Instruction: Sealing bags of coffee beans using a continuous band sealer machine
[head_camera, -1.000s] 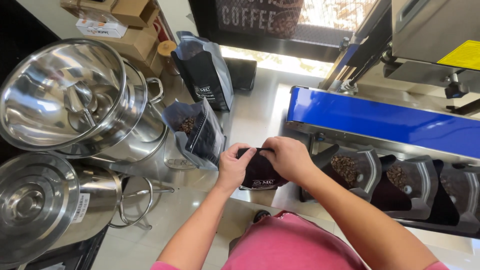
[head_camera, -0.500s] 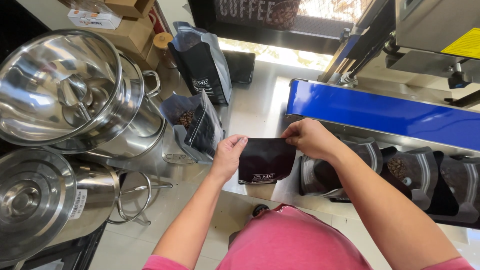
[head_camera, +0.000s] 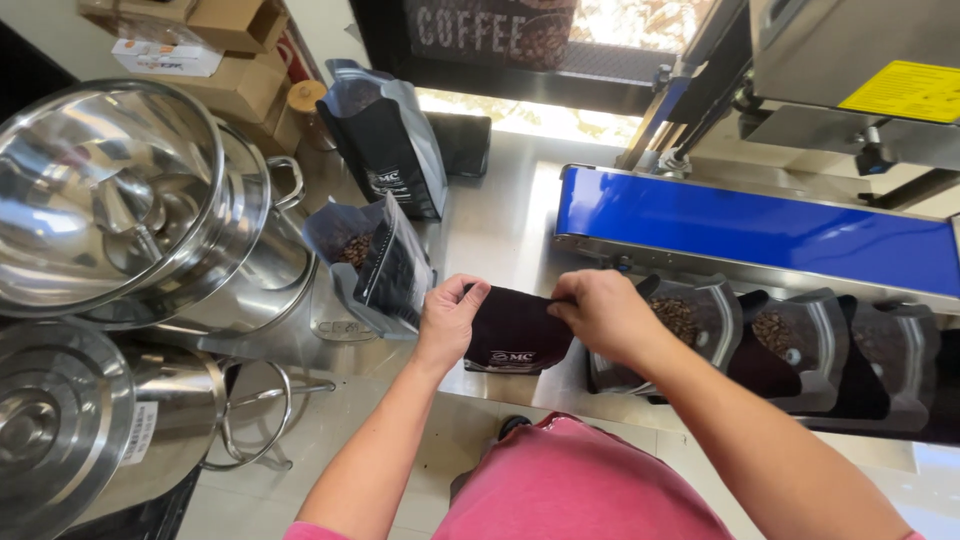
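**Black pouch held at its top edge by both hands**

Item: a small black foil stand-up pouch with a white emblem (head_camera: 517, 333), held upright over the steel counter (head_camera: 500, 225). Its top edge is stretched flat between the two hands, so the long axis of that edge runs left to right; the mouth is turned upward and the base hangs below the fingers, toward the counter's near edge.

Left hand (head_camera: 448, 318): the pouch's left top corner is pinched between thumb and curled fingers; the remaining fingers are folded together.

Right hand (head_camera: 598, 312): the right top corner is gripped, fingers closed over the edge, thumb hidden beneath.

Just left of the left fingers, an open clear-fronted pouch of coffee beans (head_camera: 372, 262) is leaned against a large stainless steel pot (head_camera: 250, 250). Beyond it, farther from the fingers, a tall sealed black bag (head_camera: 390, 140) is stood upright.

Right of the right fingers, a row of open black pouches filled with beans (head_camera: 790, 345) is lined up below a blue conveyor belt (head_camera: 750, 228). A tilted steel lid (head_camera: 105, 195) is seen far left.
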